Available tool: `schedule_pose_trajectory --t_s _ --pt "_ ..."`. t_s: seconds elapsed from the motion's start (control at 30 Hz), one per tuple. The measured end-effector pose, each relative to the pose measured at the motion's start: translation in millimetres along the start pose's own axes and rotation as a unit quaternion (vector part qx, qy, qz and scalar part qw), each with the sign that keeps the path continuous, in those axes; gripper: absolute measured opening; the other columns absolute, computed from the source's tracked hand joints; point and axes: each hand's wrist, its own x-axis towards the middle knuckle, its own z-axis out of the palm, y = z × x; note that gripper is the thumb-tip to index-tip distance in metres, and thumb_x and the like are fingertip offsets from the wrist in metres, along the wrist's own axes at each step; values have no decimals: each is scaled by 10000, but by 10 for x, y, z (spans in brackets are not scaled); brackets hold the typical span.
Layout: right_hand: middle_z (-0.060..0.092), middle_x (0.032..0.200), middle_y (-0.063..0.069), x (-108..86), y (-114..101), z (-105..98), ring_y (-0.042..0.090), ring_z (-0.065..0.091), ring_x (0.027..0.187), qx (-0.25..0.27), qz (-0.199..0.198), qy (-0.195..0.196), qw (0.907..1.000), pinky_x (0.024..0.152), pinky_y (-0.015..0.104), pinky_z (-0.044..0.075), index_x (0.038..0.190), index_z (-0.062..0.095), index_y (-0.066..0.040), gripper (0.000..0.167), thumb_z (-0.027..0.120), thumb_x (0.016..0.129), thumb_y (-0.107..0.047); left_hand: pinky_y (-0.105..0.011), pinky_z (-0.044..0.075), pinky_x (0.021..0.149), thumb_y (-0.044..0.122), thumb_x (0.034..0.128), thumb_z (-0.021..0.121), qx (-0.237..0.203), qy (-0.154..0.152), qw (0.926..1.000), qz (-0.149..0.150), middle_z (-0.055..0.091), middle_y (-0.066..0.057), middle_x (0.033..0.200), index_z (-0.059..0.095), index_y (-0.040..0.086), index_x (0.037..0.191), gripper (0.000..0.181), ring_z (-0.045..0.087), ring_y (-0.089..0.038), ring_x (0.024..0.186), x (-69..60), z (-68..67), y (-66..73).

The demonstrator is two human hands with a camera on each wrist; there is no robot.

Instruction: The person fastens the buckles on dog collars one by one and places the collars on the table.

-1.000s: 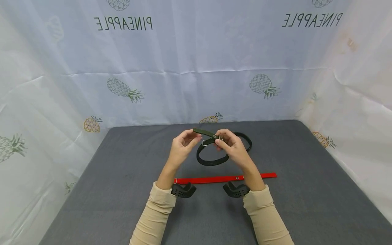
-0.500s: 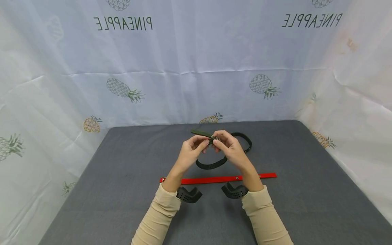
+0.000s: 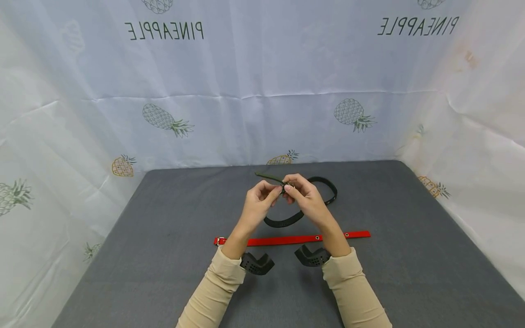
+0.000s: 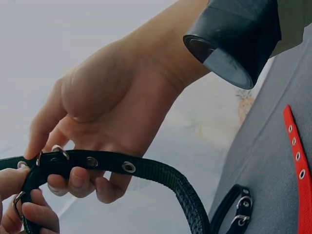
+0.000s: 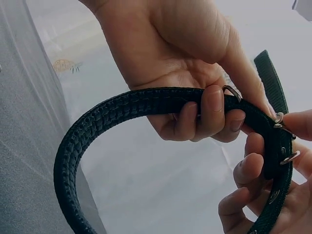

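A dark green collar [image 3: 284, 222] is held up above the table in a loop, its lower curve hanging under the hands. My left hand [image 3: 256, 202] pinches it close to the metal buckle [image 5: 284, 126]. My right hand [image 3: 307, 196] grips the band right beside, the two sets of fingertips nearly meeting. In the right wrist view the strap's loose end [image 5: 271, 78] sticks out beyond the buckle. Metal eyelets [image 4: 128, 167] show along the band in the left wrist view. Fingers partly hide the buckle in the head view.
A black collar [image 3: 333, 187], buckled into a loop, lies on the grey table [image 3: 172, 255] behind my right hand. Nearer to me a red collar [image 3: 276, 240] lies flat, partly under my forearms. Pineapple-printed curtains [image 3: 246, 68] enclose the table's back and sides.
My left hand has moved right, up against the right hand at the buckle. The strap's loose end now points out past its fingers. The red and black collars have not moved.
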Motion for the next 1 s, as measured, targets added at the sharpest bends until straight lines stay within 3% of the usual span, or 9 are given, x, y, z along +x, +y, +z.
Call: schedule_pose_trajectory --t_s 0.43,0.67,0.9,1.0 --pt "559 831 -98 7 13 17 63 508 691 137 -73 -31 9999 671 231 465 1138 495 91 208 464 1004 -65 -204 351 575 51 955 569 24 174 9995 -250 464 79 666 562 -84 976 136 415 -50 607 -3 -4 10" --pt "569 822 -45 -4 6 5 64 506 679 262 -23 -43 9996 673 224 470 1135 545 -63 151 496 992 -68 -203 349 593 26 951 566 -65 51 9999 -135 467 90 691 557 -86 979 116 414 -58 631 1 -28 6" --pt "605 846 -100 -7 -2 -4 73 519 680 230 -90 -83 9997 681 218 477 1167 536 24 213 521 986 -88 -195 362 605 16 943 573 -159 46 9998 -118 540 118 716 565 -115 990 140 427 -61 642 -3 -39 13" --pt "620 868 -119 -13 -6 -19 68 529 696 307 -27 -127 9994 688 207 484 1139 581 -58 168 530 979 -78 -194 375 623 4 935 577 -183 47 9998 -118 572 136 729 572 -125 996 143 433 -57 635 -2 -45 19"
